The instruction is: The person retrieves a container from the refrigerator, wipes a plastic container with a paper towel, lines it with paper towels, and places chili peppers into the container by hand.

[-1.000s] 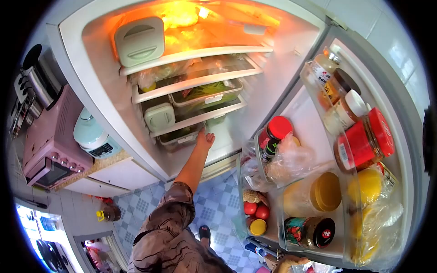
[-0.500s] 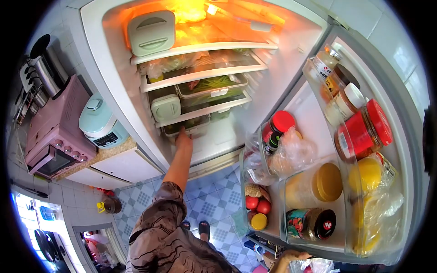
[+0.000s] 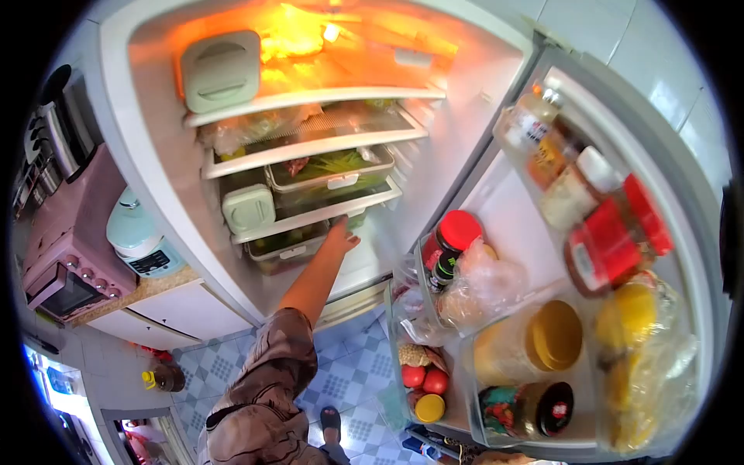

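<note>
My left hand point(image 3: 339, 238) is inside the refrigerator, just below the lowest shelf. Its fingers are apart and nothing shows in them. Left of the hand stands a clear lidded container point(image 3: 288, 249) with dark green contents. Behind the fingertips, another pale container point(image 3: 356, 218) is partly hidden. On the shelf above are a pale green lidded box point(image 3: 249, 211) and a clear container of green vegetables point(image 3: 333, 169). Of my right hand point(image 3: 511, 458), only a blurred sliver appears under the door's lower edge; its fingers cannot be made out.
The open refrigerator door point(image 3: 566, 256) fills the right side, its racks holding jars, a red-lidded bottle point(image 3: 459, 229), tomatoes point(image 3: 425, 379) and bagged food. To the left are a pink oven point(image 3: 74, 225) and a light blue cooker point(image 3: 143, 232). An oil bottle point(image 3: 164, 378) stands on the tiled floor.
My left hand has left the front of the lowest clear container and moved right, its fingers now spread. The view has shifted, and my right hand has nearly dropped out of the picture.
</note>
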A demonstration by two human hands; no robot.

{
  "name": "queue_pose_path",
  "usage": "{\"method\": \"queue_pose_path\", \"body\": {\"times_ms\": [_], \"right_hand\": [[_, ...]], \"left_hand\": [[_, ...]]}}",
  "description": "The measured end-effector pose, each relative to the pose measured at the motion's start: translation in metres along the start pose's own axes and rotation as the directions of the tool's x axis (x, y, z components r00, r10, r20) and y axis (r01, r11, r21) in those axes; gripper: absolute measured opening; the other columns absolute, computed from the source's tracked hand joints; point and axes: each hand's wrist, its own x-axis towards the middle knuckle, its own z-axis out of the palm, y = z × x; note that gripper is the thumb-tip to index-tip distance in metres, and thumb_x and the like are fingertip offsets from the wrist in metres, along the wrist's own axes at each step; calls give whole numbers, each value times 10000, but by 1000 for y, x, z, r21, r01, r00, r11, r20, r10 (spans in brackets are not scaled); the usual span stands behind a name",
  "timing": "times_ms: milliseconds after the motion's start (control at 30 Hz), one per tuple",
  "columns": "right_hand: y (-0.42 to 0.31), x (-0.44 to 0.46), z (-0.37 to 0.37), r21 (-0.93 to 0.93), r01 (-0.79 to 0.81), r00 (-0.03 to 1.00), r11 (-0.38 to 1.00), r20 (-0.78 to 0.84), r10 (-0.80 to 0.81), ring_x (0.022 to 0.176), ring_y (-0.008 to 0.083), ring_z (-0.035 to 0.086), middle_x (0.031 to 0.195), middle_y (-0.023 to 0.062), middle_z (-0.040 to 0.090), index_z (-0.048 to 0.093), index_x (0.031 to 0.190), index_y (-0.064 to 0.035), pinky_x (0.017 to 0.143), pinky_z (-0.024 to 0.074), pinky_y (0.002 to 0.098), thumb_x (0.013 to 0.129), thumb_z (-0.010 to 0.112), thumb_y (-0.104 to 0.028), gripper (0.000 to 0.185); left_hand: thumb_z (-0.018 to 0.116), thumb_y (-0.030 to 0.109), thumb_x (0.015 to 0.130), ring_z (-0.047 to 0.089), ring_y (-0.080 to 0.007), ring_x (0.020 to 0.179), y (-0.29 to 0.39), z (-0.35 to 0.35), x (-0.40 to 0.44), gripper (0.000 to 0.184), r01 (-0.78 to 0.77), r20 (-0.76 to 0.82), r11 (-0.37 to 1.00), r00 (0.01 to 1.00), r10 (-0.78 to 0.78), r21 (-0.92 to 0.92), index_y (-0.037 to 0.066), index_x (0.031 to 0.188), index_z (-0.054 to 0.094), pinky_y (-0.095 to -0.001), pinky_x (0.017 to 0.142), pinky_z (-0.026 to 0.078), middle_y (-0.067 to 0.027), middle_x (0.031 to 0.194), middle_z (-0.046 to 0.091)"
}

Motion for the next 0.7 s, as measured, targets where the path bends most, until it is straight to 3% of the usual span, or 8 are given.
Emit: {"method": "queue_pose_path", "body": {"times_ms": [33,100,167,333,467,533,633,700], "right_hand": [[2,-1,2,-11,6,1000,1000,-6,-7,1005,277,492,1169,223,464,378,1232,74,866,416,387,872,343,-549,720],[7,-7,5,-27,18,1000,999,-23,-19,1005,274,493,1168,220,468,383,1230,70,865,417,386,870,355,-535,705],[12,-12,8,-44,35,999,998,-35,-37,1005,270,495,1166,216,472,387,1229,67,864,417,384,868,367,-521,690],[26,-22,10,-90,81,996,993,-34,-84,1004,262,499,1162,208,481,398,1226,58,861,418,379,864,396,-486,654],[35,-26,10,-97,107,993,990,-32,-110,1003,256,503,1159,202,489,407,1223,51,859,419,375,860,420,-458,625],[37,-28,8,-107,110,993,988,-26,-113,1003,253,504,1158,198,492,411,1222,48,858,420,373,858,432,-444,612],[41,-29,6,-113,107,994,988,-22,-110,1003,248,507,1156,194,498,418,1220,42,856,420,371,855,450,-423,592],[43,-30,6,-110,102,994,989,-25,-106,1003,244,508,1154,190,502,422,1218,39,855,421,369,853,462,-409,579]], "left_hand": [[579,315,834,343,-307,1210,-1,2,10,505,4,-5,1000,1000,-4,4,194,1276,367,-517,930,383,-35,1412,190],[566,368,842,374,-278,1195,3,3,36,482,-183,162,977,973,164,113,227,1267,389,-485,934,378,0,1405,229],[555,382,840,412,-252,1172,7,9,69,504,-180,201,983,962,183,-33,254,1291,369,-475,933,370,10,1339,363],[623,352,786,500,-264,1097,-3,5,91,636,-288,45,957,957,287,26,189,1318,315,-444,936,388,-54,1209,522],[697,435,703,589,-281,922,-16,6,96,563,-523,-187,694,716,673,496,28,1065,552,-377,808,461,-124,1056,614],[692,456,709,610,-282,872,-17,24,55,578,-441,-463,897,786,410,46,-15,1030,597,-370,759,478,-152,1027,632],[675,433,738,606,-285,870,-36,20,28,562,-363,-526,920,758,385,151,-28,1046,587,-375,751,475,-154,1027,630],[669,403,759,597,-288,824,-44,22,23,498,-443,-470,888,763,444,118,-28,994,587,-381,732,472,-152,971,632]]}}
